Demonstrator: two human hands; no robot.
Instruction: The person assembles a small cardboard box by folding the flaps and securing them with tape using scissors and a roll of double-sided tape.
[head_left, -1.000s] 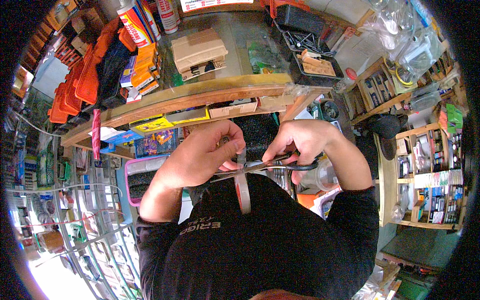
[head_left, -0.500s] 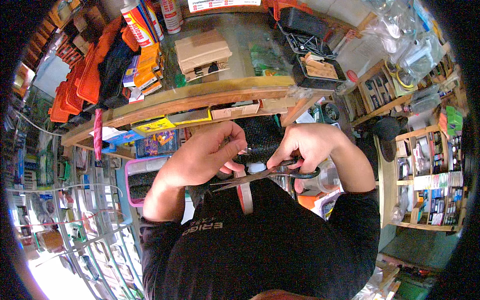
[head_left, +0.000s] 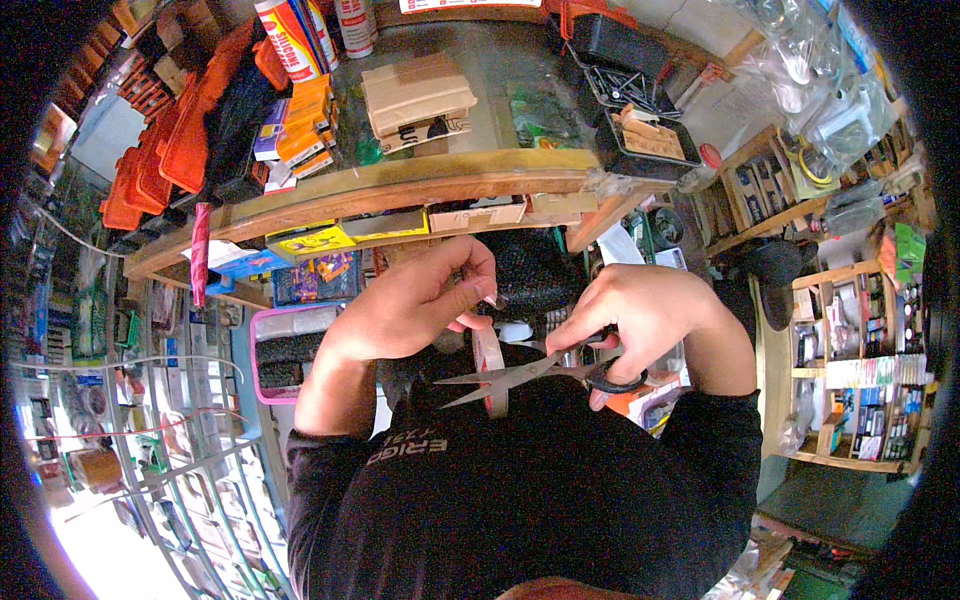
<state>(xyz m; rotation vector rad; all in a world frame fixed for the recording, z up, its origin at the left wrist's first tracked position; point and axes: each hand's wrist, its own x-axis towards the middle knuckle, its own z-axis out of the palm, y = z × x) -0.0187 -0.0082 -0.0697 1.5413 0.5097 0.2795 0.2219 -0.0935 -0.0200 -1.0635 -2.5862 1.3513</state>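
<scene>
My left hand (head_left: pixel 415 300) is closed, thumb against fingers, on a narrow band of pale tape (head_left: pixel 487 350). The tape hangs below the fingertips in front of my black shirt, with a reddish tint along it. My right hand (head_left: pixel 650 318) has its fingers in the black handles of a pair of scissors (head_left: pixel 518 377). Their metal blades point left and stand apart, crossing over the lower part of the tape. Whether the tape lies between the blades or behind them I cannot tell.
Ahead is a glass-topped counter with a wooden edge (head_left: pixel 400 188), bearing a folded cardboard piece (head_left: pixel 418 92), small orange boxes (head_left: pixel 308 120) and a black tray (head_left: pixel 648 145). A pink-rimmed basket (head_left: pixel 262 360) stands at left, wooden shelves (head_left: pixel 850 370) at right.
The scissor blades have spread from nearly closed to apart. My right hand has shifted slightly right and down, its fingers opening the handles. My left hand keeps its hold on the tape.
</scene>
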